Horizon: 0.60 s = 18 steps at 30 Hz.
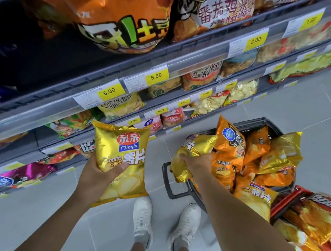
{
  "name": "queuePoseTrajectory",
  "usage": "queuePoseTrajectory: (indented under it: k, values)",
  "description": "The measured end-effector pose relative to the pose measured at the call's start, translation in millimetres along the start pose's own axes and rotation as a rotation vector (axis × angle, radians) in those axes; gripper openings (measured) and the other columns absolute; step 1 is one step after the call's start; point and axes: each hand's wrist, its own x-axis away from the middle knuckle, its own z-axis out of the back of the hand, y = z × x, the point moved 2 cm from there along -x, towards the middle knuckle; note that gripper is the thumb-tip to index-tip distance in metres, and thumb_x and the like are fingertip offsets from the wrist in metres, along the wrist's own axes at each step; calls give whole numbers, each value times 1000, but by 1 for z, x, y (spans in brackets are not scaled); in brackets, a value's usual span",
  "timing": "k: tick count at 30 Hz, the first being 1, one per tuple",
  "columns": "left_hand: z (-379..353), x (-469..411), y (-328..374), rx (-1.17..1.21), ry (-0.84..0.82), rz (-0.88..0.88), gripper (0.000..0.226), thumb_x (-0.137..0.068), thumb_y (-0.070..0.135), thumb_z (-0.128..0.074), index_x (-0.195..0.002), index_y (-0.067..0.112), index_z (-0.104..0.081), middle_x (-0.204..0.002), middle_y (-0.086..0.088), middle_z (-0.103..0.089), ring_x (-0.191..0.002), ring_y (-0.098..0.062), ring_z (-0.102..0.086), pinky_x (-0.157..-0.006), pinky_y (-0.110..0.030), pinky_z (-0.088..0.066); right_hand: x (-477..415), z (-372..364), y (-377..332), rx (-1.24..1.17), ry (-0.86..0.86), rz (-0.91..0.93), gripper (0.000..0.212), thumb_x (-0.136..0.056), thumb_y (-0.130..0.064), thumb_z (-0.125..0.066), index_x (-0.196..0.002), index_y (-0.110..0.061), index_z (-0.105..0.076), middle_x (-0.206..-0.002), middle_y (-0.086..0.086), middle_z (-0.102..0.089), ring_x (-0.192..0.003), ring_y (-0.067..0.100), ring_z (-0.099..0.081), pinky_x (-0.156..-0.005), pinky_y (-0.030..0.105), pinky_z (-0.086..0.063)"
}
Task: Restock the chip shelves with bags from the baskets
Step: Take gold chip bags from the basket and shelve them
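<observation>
Shelves (168, 58) stood close ahead, so the left hand (99, 172) clasped a gold bag (121, 155) upright, ready to place, while the right hand (195, 162) gripped a second bag (197, 145) on the basket (264, 122) heap.

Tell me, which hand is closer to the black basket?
Right. The right hand is at the black basket, gripping a gold chip bag on the pile. The left hand holds a second gold bag off to the side, by the shelves.
</observation>
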Motion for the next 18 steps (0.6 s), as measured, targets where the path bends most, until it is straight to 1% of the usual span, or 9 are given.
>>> queuePoseTrajectory:
  k: [3,6,9,11,12,13,14,16,18]
  values:
    - [1,-3,-1,-19,-26,2,52,-79,23,-89,-125,27,-67,-99,14,-80,-89,-7,-77,-62,-19,-58,1,10,6,-59,-48,10,114,-65,-36,-95,-151,-20,-21,-141,14,-52,-129,41,-54,-101,58,-53]
    - [0,-3,5,-26,-57,8,57,-76,28,-90,-128,26,-67,-105,8,-80,-92,-10,-77,-67,-22,-59,0,24,16,-97,-76,73,112,-50,-38,-100,-141,-22,-37,-132,8,-61,-121,36,-61,-97,59,-55]
    - [-3,-1,14,-59,-94,10,56,-76,30,-91,-126,26,-66,-105,8,-79,-92,-9,-76,-71,-25,-59,31,50,17,-116,-101,164,76,-64,-21,-97,-127,-20,-54,-125,5,-67,-113,30,-66,-97,54,-56]
    - [-4,2,22,-87,-121,8,55,-75,31,-92,-123,27,-67,-101,11,-80,-91,-8,-76,-79,-33,-61,64,73,16,-137,-175,218,47,-74,-7,-90,-105,-25,-60,-116,5,-71,-96,18,-69,-84,40,-59]
    - [-6,6,28,-103,-135,9,53,-74,31,-93,-121,27,-68,-98,13,-80,-90,-7,-76,-79,-33,-61,76,84,17,-144,-218,236,43,-77,-1,-86,-97,-27,-59,-109,3,-71,-86,11,-67,-74,30,-57]
    - [-7,10,33,-110,-151,6,51,-74,31,-93,-119,26,-69,-95,14,-80,-89,-5,-76,-75,-29,-59,87,97,19,-140,-245,259,42,-80,1,-83,-95,-27,-56,-102,-2,-69,-82,6,-63,-66,22,-54]
    - [-9,16,41,-123,-167,-3,48,-75,29,-93,-117,25,-70,-92,14,-79,-85,0,-75,-70,-23,-57,97,110,20,-149,-274,271,42,-82,-2,-83,-100,-26,-55,-100,-6,-68,-83,5,-62,-63,20,-52]
    - [-13,29,61,-137,-207,-17,40,-80,21,-90,-114,23,-69,-90,15,-76,-73,11,-70,-58,-10,-51,117,134,21,-135,-316,277,63,-76,-17,-91,-125,-25,-52,-113,-6,-69,-99,12,-66,-77,28,-54]
    - [-16,41,78,-145,-270,-26,37,-83,19,-88,-112,25,-67,-92,17,-73,-69,12,-68,-59,-10,-52,138,159,26,-134,-323,285,81,-71,-27,-94,-137,-30,-47,-125,-7,-68,-112,17,-66,-85,36,-54]
